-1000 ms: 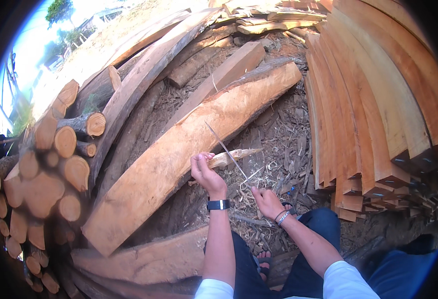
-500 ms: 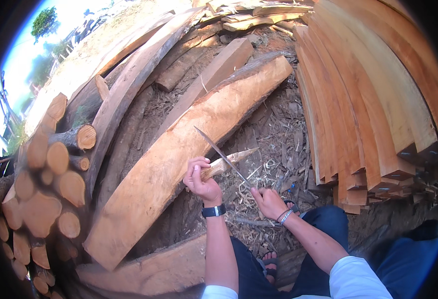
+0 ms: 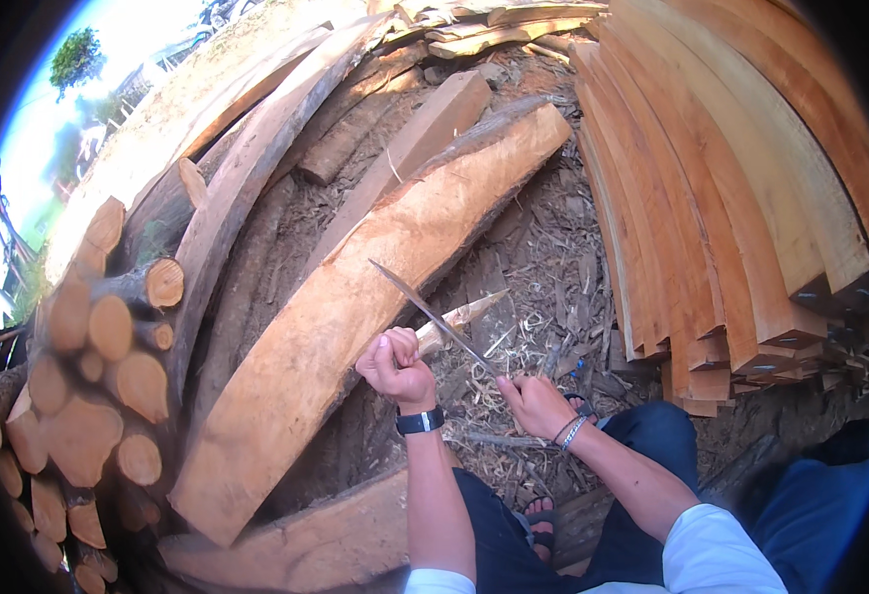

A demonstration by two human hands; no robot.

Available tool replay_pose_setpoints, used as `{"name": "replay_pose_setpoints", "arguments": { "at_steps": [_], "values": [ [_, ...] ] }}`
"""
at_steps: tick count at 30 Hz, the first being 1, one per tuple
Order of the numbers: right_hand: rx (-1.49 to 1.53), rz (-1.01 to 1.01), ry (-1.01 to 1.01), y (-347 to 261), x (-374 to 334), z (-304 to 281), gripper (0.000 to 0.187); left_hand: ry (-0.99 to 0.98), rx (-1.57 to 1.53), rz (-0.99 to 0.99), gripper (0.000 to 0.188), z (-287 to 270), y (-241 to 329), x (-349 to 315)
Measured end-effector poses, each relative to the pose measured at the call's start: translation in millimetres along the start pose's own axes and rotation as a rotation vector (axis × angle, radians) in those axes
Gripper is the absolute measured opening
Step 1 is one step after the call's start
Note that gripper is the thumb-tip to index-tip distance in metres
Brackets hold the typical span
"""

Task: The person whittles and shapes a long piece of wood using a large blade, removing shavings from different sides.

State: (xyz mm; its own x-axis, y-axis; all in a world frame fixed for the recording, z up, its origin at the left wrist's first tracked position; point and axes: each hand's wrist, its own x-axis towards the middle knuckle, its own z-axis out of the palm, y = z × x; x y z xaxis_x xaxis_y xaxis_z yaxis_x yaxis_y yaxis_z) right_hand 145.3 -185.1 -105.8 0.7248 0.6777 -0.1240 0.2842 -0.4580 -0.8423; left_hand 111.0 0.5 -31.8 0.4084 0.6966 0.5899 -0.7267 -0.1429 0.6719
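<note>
My left hand (image 3: 396, 368), with a dark band at the wrist, is closed around one end of a pale wooden stick (image 3: 463, 315). The stick's whittled, pointed end sticks out to the right; its other end is hidden in my fingers. In my right hand (image 3: 536, 404) is a long-bladed knife (image 3: 423, 306), its handle covered by my grip. The blade slants up and left across the stick, its tip over a big split log (image 3: 291, 342). Whether the edge touches the stick, I cannot tell.
Sawn planks (image 3: 692, 198) are stacked along the right. Cut round logs (image 3: 83, 431) are piled at the left. Bark and shavings (image 3: 543, 282) litter the ground between. Another slab (image 3: 306, 540) lies near my legs, and a squared beam (image 3: 420, 148) lies behind the split log.
My left hand has turned, so more of the fist and less of the stick shows. The knife blade has shifted slightly left and down. The whole view has moved a little.
</note>
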Motion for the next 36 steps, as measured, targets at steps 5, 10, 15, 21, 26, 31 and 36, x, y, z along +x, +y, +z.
{"name": "replay_pose_setpoints", "arguments": {
  "at_steps": [5, 10, 15, 21, 26, 31, 36],
  "values": [
    [0.029, 0.037, 0.055, 14, 9, 9, 0.07, -0.024, 0.015, 0.002, 0.04, 10, 1, -5],
    [0.007, 0.049, 0.077, 3, 5, 4, 0.071, -0.035, 0.009, 0.025, 0.04, 9, 2, -6],
    [0.028, 0.02, 0.052, -3, -1, 3, 0.071, -0.037, 0.011, 0.027, 0.04, 10, 5, -6],
    [0.053, 0.087, 0.022, 4, 8, 7, 0.069, -0.049, 0.038, 0.031, 0.041, 14, 3, -9],
    [0.027, 0.075, 0.044, -2, 4, 3, 0.066, -0.032, 0.023, 0.018, 0.041, 13, 6, -10],
    [0.054, 0.038, 0.03, -2, 4, 8, 0.064, -0.058, 0.023, 0.029, 0.041, 12, 9, -8],
    [0.056, 0.083, 0.06, 0, 8, 10, 0.063, -0.062, 0.033, 0.042, 0.039, 15, 9, -10]
  ]
}}
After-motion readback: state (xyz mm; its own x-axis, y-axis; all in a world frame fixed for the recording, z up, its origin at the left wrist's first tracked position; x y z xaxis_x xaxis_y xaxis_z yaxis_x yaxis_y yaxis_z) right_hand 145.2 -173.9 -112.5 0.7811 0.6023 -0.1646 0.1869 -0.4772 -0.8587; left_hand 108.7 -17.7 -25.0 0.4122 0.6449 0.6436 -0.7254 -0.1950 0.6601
